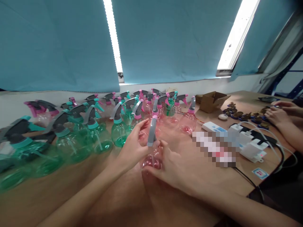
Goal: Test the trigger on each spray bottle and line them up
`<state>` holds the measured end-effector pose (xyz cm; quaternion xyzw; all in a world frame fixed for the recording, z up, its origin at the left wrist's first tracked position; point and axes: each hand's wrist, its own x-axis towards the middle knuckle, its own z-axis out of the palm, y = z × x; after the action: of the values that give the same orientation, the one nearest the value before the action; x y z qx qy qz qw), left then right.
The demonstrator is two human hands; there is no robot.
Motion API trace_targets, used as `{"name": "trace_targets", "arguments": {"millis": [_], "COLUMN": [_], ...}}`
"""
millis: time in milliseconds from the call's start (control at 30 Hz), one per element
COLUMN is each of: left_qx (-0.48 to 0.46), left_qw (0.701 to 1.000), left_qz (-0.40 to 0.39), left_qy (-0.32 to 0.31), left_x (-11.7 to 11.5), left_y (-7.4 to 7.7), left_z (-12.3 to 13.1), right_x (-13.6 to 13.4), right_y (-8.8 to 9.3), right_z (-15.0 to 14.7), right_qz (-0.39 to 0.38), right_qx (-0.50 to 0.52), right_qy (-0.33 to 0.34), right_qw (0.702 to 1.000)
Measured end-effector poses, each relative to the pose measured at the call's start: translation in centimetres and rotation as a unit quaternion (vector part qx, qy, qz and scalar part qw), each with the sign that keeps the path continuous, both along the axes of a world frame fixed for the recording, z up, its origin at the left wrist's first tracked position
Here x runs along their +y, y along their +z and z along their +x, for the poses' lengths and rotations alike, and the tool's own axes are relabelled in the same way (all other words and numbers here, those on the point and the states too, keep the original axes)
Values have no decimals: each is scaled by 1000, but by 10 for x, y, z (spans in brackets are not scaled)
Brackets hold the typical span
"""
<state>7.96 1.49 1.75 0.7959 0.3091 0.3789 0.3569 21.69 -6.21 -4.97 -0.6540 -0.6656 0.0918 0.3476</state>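
A clear pink spray bottle (152, 161) with a grey and pink spray head stands upright on the table in front of me. My left hand (135, 143) is closed about its neck, just under the spray head. Around the right side of the bottle's body wraps my right hand (170, 165), its thumb low at the front. The far fingers of both hands are partly hidden by the bottle. Close behind and to the left stand more spray bottles, among them a green spray bottle (101, 140). Another pink spray bottle (187, 122) is right of my hands.
Several green and pink spray bottles crowd the table's left and back. To the right lie a power strip (254, 148) with chargers and cables, an opened cardboard box (212, 101), a white mouse (222, 117) and small brown-and-blue pieces (245, 116). Another person's hands (276, 113) work at the far right.
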Motion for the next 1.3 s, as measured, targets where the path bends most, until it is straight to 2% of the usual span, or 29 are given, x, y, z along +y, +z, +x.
{"name": "trace_targets", "arguments": {"millis": [100, 167, 367, 467, 567, 667, 733, 1033, 1300], "left_qx": [-9, -23, -56, -57, -63, -56, -37, -34, -43], "left_qw": [1000, 1000, 998, 998, 996, 997, 998, 999, 999], "left_qz": [-3, 8, -3, 9, 21, 20, 21, 25, 22], "left_qy": [0, -4, 13, 37, 56, 52, 41, -4, 17], "left_x": [-3, -3, 7, 8, 6, 4, 5, 9, 11], "left_y": [10, 10, -9, -16, -16, -14, -12, -11, -19], "left_z": [-5, -11, -32, -34, -32, -31, -31, -34, -35], "right_x": [5, 8, 24, 36, 44, 48, 48, 50, 57], "right_y": [-6, -7, -5, -11, -20, -25, -26, -29, -39], "right_z": [-20, -26, -11, 7, 22, 29, 30, 26, 31], "right_qz": [-20, -15, 14, 36, 33, 39, 43, 23, 18], "right_qx": [15, 31, 54, 56, 129, 221, 233, 177, 4], "right_qy": [26, 67, 219, 258, 254, 193, 168, 177, 217], "right_qw": [999, 997, 974, 964, 958, 955, 957, 968, 976]}}
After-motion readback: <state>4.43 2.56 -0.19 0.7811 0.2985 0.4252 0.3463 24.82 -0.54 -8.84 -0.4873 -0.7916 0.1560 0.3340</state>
